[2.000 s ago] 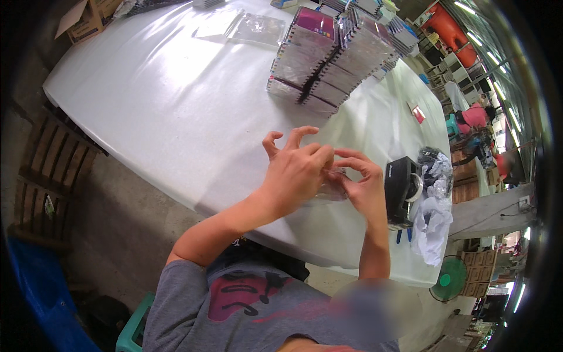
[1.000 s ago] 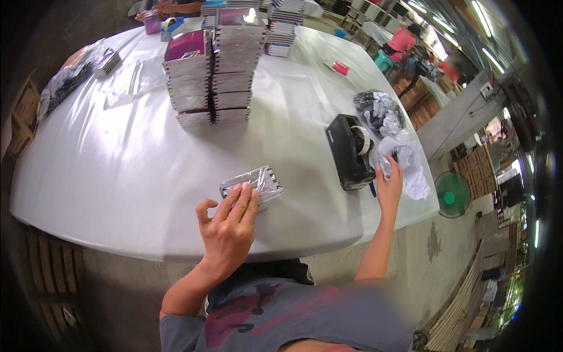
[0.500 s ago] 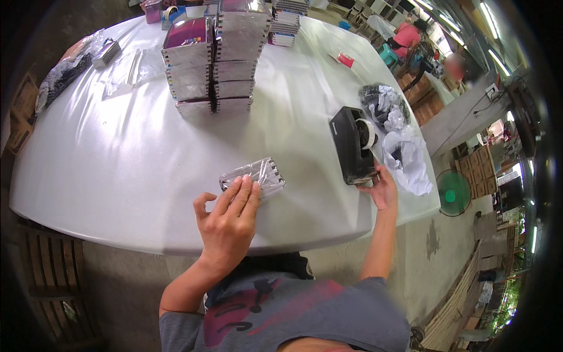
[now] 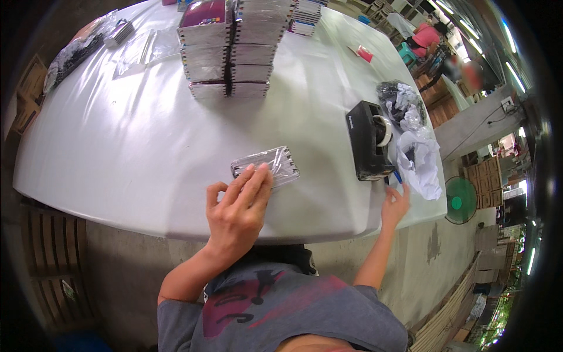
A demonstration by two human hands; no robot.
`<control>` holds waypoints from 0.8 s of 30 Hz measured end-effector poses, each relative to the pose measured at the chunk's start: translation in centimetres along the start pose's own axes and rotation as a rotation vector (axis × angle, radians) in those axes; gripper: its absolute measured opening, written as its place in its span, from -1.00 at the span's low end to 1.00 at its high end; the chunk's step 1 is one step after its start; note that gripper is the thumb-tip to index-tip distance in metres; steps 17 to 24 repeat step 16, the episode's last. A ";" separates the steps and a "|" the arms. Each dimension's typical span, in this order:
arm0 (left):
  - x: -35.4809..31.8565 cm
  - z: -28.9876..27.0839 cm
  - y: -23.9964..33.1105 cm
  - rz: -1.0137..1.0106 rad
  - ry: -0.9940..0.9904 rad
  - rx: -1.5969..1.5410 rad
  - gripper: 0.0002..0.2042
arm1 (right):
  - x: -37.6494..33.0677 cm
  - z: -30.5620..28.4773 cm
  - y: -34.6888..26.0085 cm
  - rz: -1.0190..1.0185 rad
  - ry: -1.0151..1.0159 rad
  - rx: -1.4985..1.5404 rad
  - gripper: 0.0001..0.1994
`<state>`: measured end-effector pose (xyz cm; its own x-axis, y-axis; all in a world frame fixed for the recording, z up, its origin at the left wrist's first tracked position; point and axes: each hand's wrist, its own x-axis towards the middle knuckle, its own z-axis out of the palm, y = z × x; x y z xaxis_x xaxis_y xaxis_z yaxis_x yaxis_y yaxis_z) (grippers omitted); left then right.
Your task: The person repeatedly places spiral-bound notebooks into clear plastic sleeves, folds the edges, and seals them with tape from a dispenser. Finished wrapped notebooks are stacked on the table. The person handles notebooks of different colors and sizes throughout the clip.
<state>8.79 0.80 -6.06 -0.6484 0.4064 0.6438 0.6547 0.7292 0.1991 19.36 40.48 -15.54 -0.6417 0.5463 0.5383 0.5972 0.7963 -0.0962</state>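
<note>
A small clear-wrapped bundle (image 4: 281, 164), with dark spiral-like binding along its edges, lies on the white table near its front edge. My left hand (image 4: 237, 211) rests on it from above, fingers stretched over the wrap and thumb side off to the left. Right of it, my right hand (image 4: 395, 206) is just below the black tape dispenser (image 4: 366, 144), apart from it, with fingers spread. A small blue object (image 4: 398, 176), its kind unclear, sits just above those fingertips. A white tape roll (image 4: 384, 131) is mounted in the dispenser.
Tall stacks of wrapped spiral notebooks (image 4: 249, 56) stand at the far middle of the table (image 4: 146, 158). Crumpled white paper and plastic (image 4: 419, 161) lie beside the dispenser. Clear plastic sheets (image 4: 149, 50) lie far left. A green fan (image 4: 461, 200) stands beyond the right edge.
My right hand has come off the dispenser's near end and moved right and toward me, uncovering the small blue object. My left hand stays on the bundle. The view has shifted slightly.
</note>
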 end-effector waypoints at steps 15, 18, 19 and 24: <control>-0.8 1.7 -0.7 0.008 0.153 -0.250 -0.45 | -3.7 -11.6 -24.9 0.209 -0.870 1.840 -0.75; -1.1 1.7 -0.9 0.004 0.144 -0.264 -0.44 | -3.6 -11.7 -25.9 0.233 -0.955 1.899 -0.76; -1.1 1.7 -0.9 0.004 0.144 -0.264 -0.44 | -3.6 -11.7 -25.9 0.233 -0.955 1.899 -0.76; -1.1 1.7 -0.9 0.004 0.144 -0.264 -0.44 | -3.6 -11.7 -25.9 0.233 -0.955 1.899 -0.76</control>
